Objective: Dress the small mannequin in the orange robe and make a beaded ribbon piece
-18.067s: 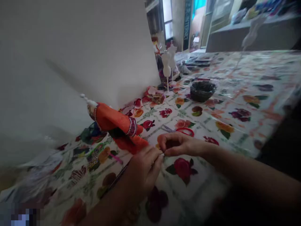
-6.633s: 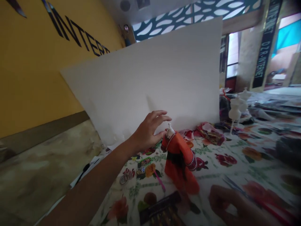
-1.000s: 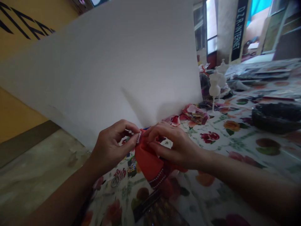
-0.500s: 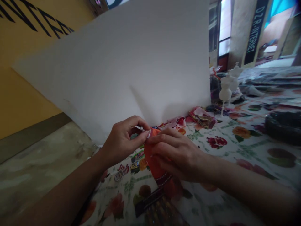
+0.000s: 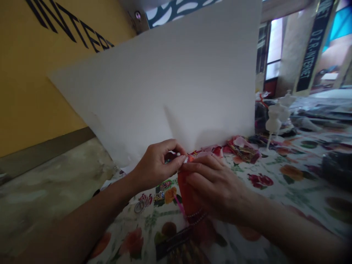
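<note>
An orange-red cloth piece (image 5: 189, 194) with a dark, white-stitched band near its lower end hangs between my hands above the table. My left hand (image 5: 162, 161) pinches its top edge between thumb and forefinger, where a small white bit shows. Closed round the upper right side of the cloth is my right hand (image 5: 210, 179), its fingertips meeting those of my left hand. A pink strip (image 5: 179, 205) slants beside the cloth's left side. What lies under the right fingers is hidden.
A large white board (image 5: 170, 84) stands behind the hands. Fabric scraps (image 5: 244, 148) lie at its foot. To the right are small white mannequin forms (image 5: 273, 121) and a dark round object (image 5: 338, 167) on the flowered tablecloth (image 5: 242, 231). Small bead packets (image 5: 158, 197) lie left of the cloth.
The view has shifted, so the scene sits further right and lower. Both hands keep hold of the orange-red cloth, and the pink strip now shows beside it.
</note>
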`<state>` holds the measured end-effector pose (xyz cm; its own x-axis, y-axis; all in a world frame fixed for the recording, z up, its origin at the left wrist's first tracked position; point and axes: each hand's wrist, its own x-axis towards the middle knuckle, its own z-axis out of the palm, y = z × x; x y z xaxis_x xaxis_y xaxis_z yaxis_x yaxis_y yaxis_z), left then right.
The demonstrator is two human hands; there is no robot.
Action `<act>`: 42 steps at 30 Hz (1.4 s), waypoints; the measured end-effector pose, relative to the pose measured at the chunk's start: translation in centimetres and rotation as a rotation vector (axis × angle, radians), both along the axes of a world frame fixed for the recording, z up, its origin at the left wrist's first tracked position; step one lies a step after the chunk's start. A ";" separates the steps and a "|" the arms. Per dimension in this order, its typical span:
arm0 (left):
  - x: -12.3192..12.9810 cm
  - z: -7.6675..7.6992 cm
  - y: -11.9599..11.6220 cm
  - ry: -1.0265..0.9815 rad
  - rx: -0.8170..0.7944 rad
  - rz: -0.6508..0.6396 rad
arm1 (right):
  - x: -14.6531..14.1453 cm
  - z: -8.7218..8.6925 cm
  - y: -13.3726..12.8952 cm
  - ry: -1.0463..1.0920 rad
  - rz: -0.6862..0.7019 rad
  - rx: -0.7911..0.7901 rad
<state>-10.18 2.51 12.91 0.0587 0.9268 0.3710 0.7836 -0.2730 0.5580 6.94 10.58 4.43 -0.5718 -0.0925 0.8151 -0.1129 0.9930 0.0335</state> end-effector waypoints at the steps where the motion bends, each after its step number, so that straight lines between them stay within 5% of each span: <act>1: 0.0 0.0 0.0 -0.003 0.000 0.001 | 0.1 0.0 0.1 0.002 0.000 -0.007; 24: -0.5 -0.1 -0.4 -0.079 -0.071 -0.074 | 0.5 -0.1 0.2 0.093 0.149 -0.434; 30: -0.3 -0.1 -0.4 -0.188 -0.138 -0.083 | 0.8 0.6 0.9 0.201 0.178 -0.778; 35: -0.5 -0.2 -0.5 -0.223 -0.166 -0.101 | 0.0 1.0 1.1 0.123 0.346 -1.165; 42: 0.0 0.0 -0.5 -0.178 -0.105 -0.062 | -1.2 1.7 1.1 0.076 0.427 -1.381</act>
